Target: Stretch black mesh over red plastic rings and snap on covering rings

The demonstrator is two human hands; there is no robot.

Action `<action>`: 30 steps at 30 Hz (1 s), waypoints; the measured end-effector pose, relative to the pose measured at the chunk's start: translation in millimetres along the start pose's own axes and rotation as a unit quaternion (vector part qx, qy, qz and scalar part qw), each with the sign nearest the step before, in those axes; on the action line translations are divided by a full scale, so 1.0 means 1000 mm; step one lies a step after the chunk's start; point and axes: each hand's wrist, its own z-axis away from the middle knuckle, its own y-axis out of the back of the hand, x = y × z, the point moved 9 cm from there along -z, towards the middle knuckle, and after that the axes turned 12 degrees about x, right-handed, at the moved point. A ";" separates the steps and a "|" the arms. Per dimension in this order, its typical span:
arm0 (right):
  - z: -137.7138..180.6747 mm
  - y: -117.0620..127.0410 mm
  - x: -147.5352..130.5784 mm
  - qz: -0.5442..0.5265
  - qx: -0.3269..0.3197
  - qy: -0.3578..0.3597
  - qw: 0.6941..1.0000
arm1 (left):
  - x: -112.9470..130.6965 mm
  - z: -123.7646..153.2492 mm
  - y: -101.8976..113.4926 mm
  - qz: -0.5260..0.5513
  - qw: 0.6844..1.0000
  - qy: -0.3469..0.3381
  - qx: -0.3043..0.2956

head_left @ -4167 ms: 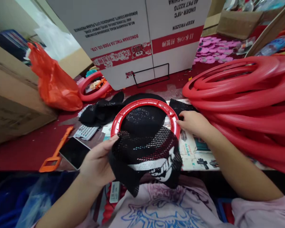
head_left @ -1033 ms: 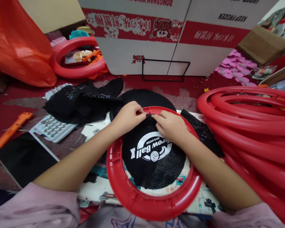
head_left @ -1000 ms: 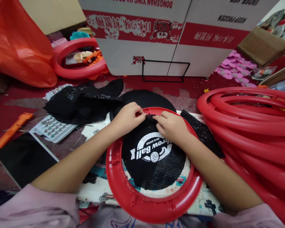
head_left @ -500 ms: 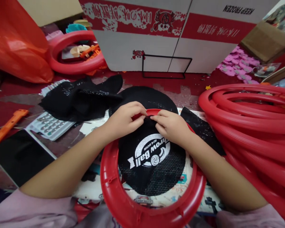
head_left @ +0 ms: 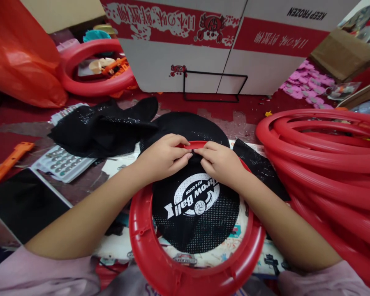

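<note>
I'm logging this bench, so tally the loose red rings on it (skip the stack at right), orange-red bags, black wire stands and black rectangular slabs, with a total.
Near red ring and far red ring: 2
Orange-red bag: 1
Black wire stand: 1
Black rectangular slab: 1
Total: 5

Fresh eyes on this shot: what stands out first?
The red plastic ring at bottom centre, around black mesh fabric with a white ball logo, left hand and right hand at its far edge. Stacked red rings crowd the right; a carton with upside-down print stands behind.
</note>
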 end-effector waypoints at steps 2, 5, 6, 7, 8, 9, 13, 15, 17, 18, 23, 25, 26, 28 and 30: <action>0.000 0.000 0.000 0.008 -0.005 -0.001 1.000 | -0.002 0.000 -0.002 -0.002 1.000 0.006 -0.011; 0.000 -0.001 0.000 0.017 -0.016 -0.004 1.000 | -0.004 0.001 -0.005 -0.002 1.000 0.010 -0.030; 0.001 -0.002 0.000 0.020 -0.021 -0.006 1.000 | -0.005 0.002 -0.005 -0.002 0.999 0.009 -0.035; 0.001 -0.003 0.001 0.023 -0.026 -0.008 0.999 | -0.005 0.002 -0.006 -0.002 0.999 0.007 -0.039; 0.001 -0.003 0.001 0.026 -0.031 -0.009 0.999 | -0.006 0.002 -0.006 -0.002 0.999 0.006 -0.041; 0.001 -0.004 0.002 0.029 -0.035 -0.010 0.999 | -0.006 0.003 -0.007 -0.001 0.999 0.006 -0.044; 0.002 -0.005 0.000 0.048 -0.048 -0.001 0.998 | -0.010 0.003 -0.009 -0.002 0.998 0.019 -0.055; 0.002 -0.004 -0.003 0.073 -0.052 0.011 0.996 | -0.009 0.004 -0.009 -0.007 0.998 0.019 -0.061; 0.003 -0.002 -0.005 0.099 -0.054 0.018 0.994 | -0.007 0.003 -0.009 -0.013 0.998 0.014 -0.064; 0.003 -0.002 -0.006 0.110 -0.055 0.019 0.992 | -0.006 0.003 -0.009 -0.019 0.998 0.012 -0.064; 0.004 -0.004 -0.010 0.148 -0.070 0.026 0.986 | -0.002 0.004 -0.009 -0.061 0.995 0.007 -0.074; 0.004 -0.005 -0.010 0.147 -0.068 0.027 0.986 | -0.001 0.004 -0.008 -0.059 0.995 0.009 -0.074; 0.004 -0.005 -0.010 0.145 -0.066 0.028 0.987 | 0.000 0.004 -0.008 -0.053 0.996 0.012 -0.071; 0.004 -0.006 -0.010 0.141 -0.064 0.032 0.987 | 0.000 0.003 -0.007 -0.037 0.997 0.018 -0.059; 0.004 -0.007 -0.009 0.137 -0.064 0.034 0.988 | 0.000 0.003 -0.005 -0.030 0.998 0.018 -0.046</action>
